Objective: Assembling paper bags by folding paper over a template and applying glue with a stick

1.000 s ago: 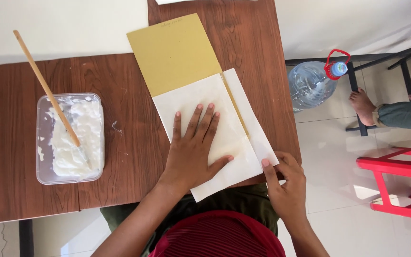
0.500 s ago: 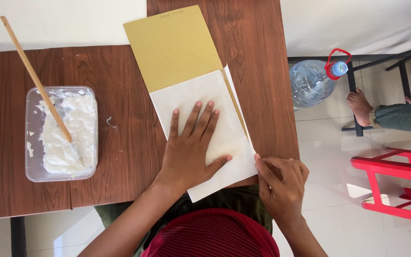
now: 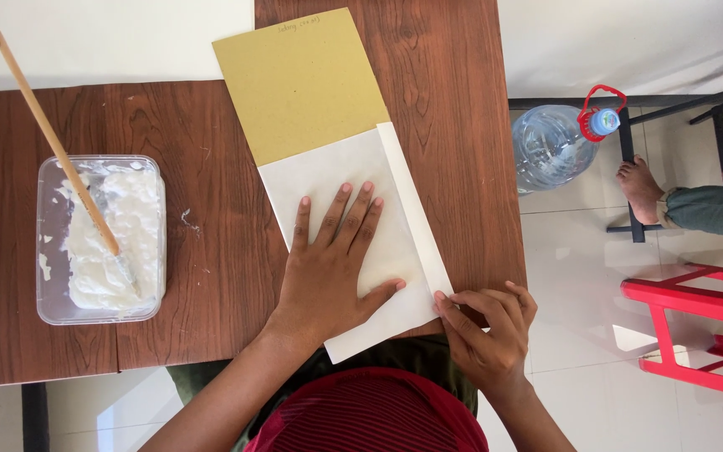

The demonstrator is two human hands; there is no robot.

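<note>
Two hands: we work on one sheet laid over a board, listed below from largest thing to smallest.
Table: dark brown wood grain; it bears everything we handle, and its near edge runs just above our lap.
Cardboard: mustard-yellow board lying flat and slightly tilted, its far half bare, its near half under the paper.
White paper: covers the near half of the cardboard; its near corner overhangs the table edge, and a narrow strip along its right side is folded over the board's edge.
Glue tub: clear rectangular plastic container of white paste, well apart to the left of the sheet.
Water bottle: large clear bottle with a red handle, on the floor to the right of the table.
Left hand: fingers open and spread, palm pressed flat on the white paper.
Right hand: fingers curled, fingertips pinching the near right corner of the white paper at the table edge.
Brush: wooden handle slanting out of the glue tub, its tip sunk in paste.
</note>
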